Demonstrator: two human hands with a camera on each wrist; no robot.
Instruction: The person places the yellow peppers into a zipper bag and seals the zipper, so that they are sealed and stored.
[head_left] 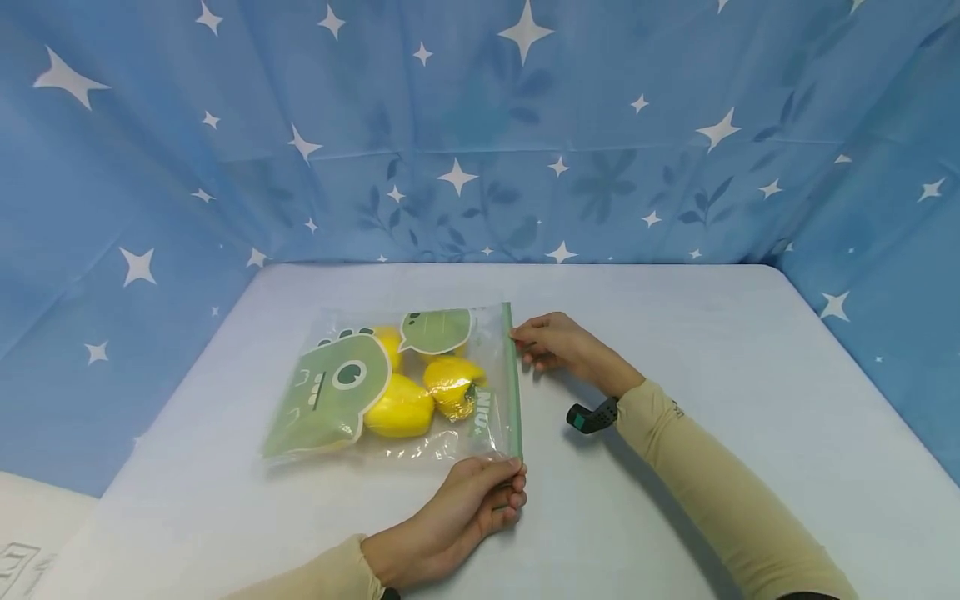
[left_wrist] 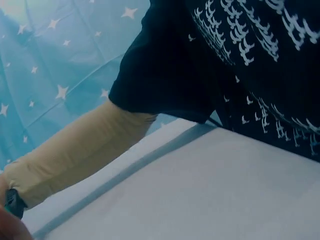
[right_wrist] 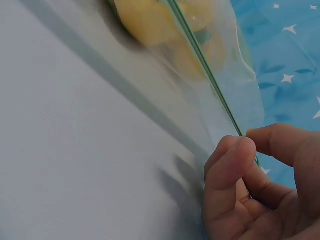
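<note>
A clear zip bag [head_left: 405, 454] printed with a green dinosaur lies on the white table, its green zip strip [head_left: 513, 392] toward the right. Several yellow bell peppers [head_left: 401, 407] show through the plastic. At the strip's near end, my left hand [head_left: 453, 521] pinches the bag's corner between thumb and fingers. My right hand [head_left: 566, 346] pinches the far end of the same strip. In the right wrist view, the thumb and fingertips of the right hand [right_wrist: 255, 185] meet on the green strip [right_wrist: 212, 80], whose two edges run close together.
The white table [head_left: 712, 333] is bordered by blue star-printed curtains [head_left: 480, 167] behind and at the sides. A black wrist device [head_left: 592, 415] sits at the right wrist. In the left wrist view, a beige-sleeved arm [left_wrist: 80, 150] and a dark patterned shirt [left_wrist: 170, 65] show.
</note>
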